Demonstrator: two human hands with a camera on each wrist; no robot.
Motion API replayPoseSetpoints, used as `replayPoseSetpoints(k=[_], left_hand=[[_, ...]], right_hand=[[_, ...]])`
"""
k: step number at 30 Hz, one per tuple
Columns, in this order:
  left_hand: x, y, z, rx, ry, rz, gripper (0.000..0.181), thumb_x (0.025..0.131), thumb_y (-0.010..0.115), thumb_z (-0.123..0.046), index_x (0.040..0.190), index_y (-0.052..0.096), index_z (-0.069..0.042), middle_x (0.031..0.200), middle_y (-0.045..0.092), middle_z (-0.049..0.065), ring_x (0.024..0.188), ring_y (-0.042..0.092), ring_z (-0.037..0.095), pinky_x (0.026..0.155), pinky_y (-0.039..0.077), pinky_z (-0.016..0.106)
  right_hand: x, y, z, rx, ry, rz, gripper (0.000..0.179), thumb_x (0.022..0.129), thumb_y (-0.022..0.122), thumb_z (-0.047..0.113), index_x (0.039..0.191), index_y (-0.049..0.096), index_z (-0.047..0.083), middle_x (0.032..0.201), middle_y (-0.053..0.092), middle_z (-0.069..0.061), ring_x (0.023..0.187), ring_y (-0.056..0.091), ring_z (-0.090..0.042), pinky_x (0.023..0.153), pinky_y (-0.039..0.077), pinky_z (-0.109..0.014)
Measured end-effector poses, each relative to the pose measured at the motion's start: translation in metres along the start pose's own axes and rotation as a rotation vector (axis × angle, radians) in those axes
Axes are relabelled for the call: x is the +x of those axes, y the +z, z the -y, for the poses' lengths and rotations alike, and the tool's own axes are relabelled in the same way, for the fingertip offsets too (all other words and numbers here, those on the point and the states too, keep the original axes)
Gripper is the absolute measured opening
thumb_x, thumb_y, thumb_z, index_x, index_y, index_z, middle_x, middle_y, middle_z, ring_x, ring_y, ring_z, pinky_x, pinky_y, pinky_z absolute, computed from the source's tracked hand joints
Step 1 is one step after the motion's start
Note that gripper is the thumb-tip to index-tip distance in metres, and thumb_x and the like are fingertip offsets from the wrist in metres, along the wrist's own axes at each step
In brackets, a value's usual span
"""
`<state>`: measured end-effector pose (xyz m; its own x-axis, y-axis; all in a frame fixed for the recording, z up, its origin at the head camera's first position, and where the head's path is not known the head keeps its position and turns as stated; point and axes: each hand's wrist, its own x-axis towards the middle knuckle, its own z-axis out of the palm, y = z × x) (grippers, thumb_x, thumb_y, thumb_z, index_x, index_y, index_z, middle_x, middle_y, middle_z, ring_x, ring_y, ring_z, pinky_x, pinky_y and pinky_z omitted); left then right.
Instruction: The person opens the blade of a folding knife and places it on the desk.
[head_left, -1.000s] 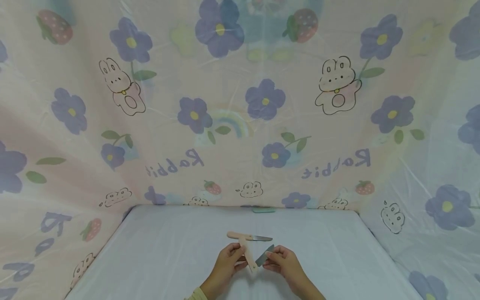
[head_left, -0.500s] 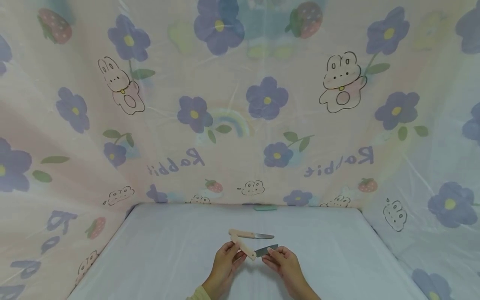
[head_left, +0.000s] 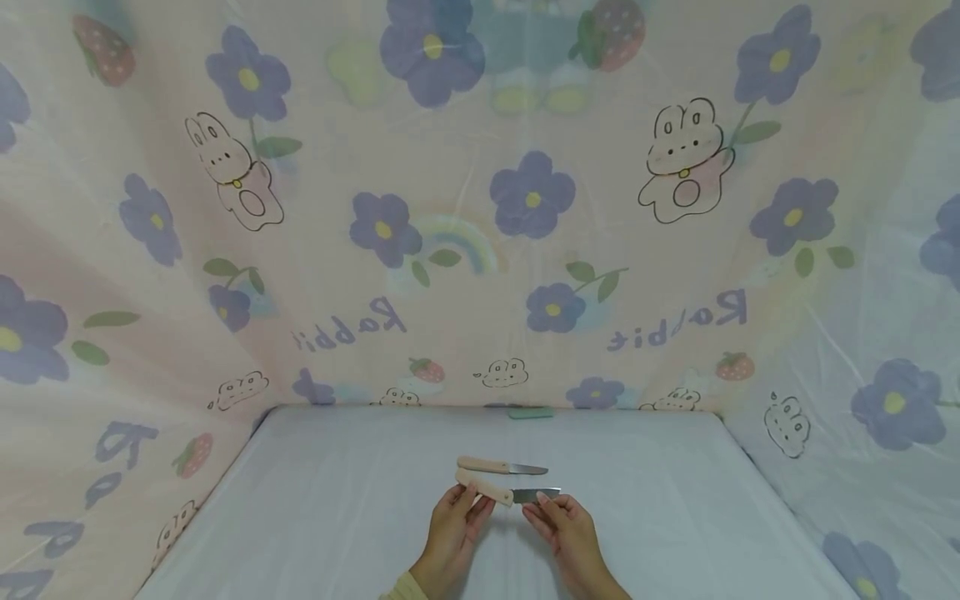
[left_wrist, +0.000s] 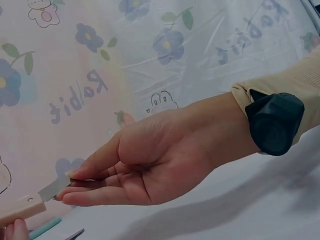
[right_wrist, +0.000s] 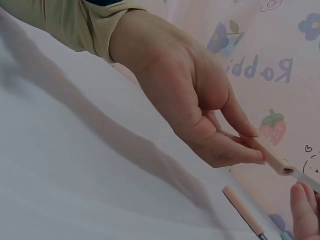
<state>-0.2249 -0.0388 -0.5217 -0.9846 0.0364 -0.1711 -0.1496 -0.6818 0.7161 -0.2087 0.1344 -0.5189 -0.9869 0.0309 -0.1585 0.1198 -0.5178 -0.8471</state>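
Note:
Both hands hold one folding knife with a peach handle (head_left: 487,490) and a grey blade (head_left: 525,496), now nearly in line with each other. My left hand (head_left: 450,521) pinches the handle from the left, while my right hand (head_left: 568,521) pinches the blade near its tip between thumb and fingers. In the left wrist view the right hand (left_wrist: 160,160) appears with the blade (left_wrist: 52,191) at its fingertips. The right wrist view shows the left hand (right_wrist: 185,100) on the handle (right_wrist: 272,157). Just beyond lies a second peach-handled knife (head_left: 482,464), blade out.
A slim mint-green object (head_left: 531,412) lies at the far edge of the white tabletop (head_left: 337,500). Printed fabric (head_left: 450,292) with flowers and rabbits hangs behind the table and along both sides. A dark device (left_wrist: 275,124) is strapped on the right wrist.
The blade has swung out from a sharp angle to nearly straight with its handle. The handle has tipped from steep to almost level. The second knife has stayed on the table.

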Motion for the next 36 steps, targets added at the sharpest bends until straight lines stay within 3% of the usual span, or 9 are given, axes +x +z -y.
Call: replayPoseSetpoints(k=[13, 18, 25, 29, 36], left_hand=[[0.0, 0.009, 0.008, -0.088, 0.05, -0.07, 0.043, 0.093, 0.045, -0.012, 0.124, 0.023, 0.008, 0.115, 0.04, 0.02, 0.098, 0.054, 0.022, 0.09, 0.041, 0.031], [0.004, 0.005, 0.01, -0.105, 0.044, -0.091, 0.045, 0.092, 0.048, -0.014, 0.123, 0.024, 0.008, 0.114, 0.041, 0.02, 0.097, 0.054, 0.022, 0.089, 0.041, 0.031], [0.012, -0.011, 0.005, 0.074, -0.037, -0.087, 0.045, 0.089, 0.053, -0.012, 0.119, 0.031, 0.012, 0.1, 0.055, 0.018, 0.091, 0.059, 0.021, 0.087, 0.043, 0.033], [0.016, -0.016, 0.003, 0.16, -0.084, -0.082, 0.047, 0.089, 0.053, -0.011, 0.122, 0.031, 0.015, 0.1, 0.057, 0.019, 0.093, 0.06, 0.022, 0.086, 0.043, 0.032], [0.024, -0.016, -0.005, 0.249, -0.166, -0.075, 0.04, 0.091, 0.049, -0.009, 0.119, 0.036, 0.016, 0.102, 0.057, 0.023, 0.097, 0.058, 0.026, 0.085, 0.044, 0.033]], right_hand=[[0.0, 0.008, -0.009, 0.105, -0.04, -0.045, 0.018, 0.088, 0.051, 0.002, 0.092, 0.034, -0.003, 0.102, 0.054, -0.025, 0.091, 0.06, -0.027, 0.084, 0.044, -0.036], [0.001, 0.011, -0.012, 0.111, -0.05, -0.063, 0.019, 0.088, 0.052, 0.002, 0.091, 0.033, -0.002, 0.1, 0.054, -0.023, 0.093, 0.06, -0.027, 0.084, 0.044, -0.035], [0.007, 0.001, -0.016, 0.058, -0.001, -0.067, 0.03, 0.091, 0.048, 0.007, 0.11, 0.031, -0.008, 0.106, 0.053, -0.026, 0.096, 0.059, -0.027, 0.084, 0.044, -0.034], [0.012, -0.007, -0.018, 0.041, 0.043, -0.073, 0.039, 0.094, 0.042, 0.008, 0.121, 0.027, -0.014, 0.102, 0.057, -0.023, 0.097, 0.058, -0.026, 0.086, 0.043, -0.034], [0.027, -0.013, -0.013, -0.032, 0.14, -0.12, 0.042, 0.093, 0.044, 0.01, 0.124, 0.029, -0.014, 0.101, 0.056, -0.021, 0.095, 0.059, -0.026, 0.083, 0.046, -0.033]])
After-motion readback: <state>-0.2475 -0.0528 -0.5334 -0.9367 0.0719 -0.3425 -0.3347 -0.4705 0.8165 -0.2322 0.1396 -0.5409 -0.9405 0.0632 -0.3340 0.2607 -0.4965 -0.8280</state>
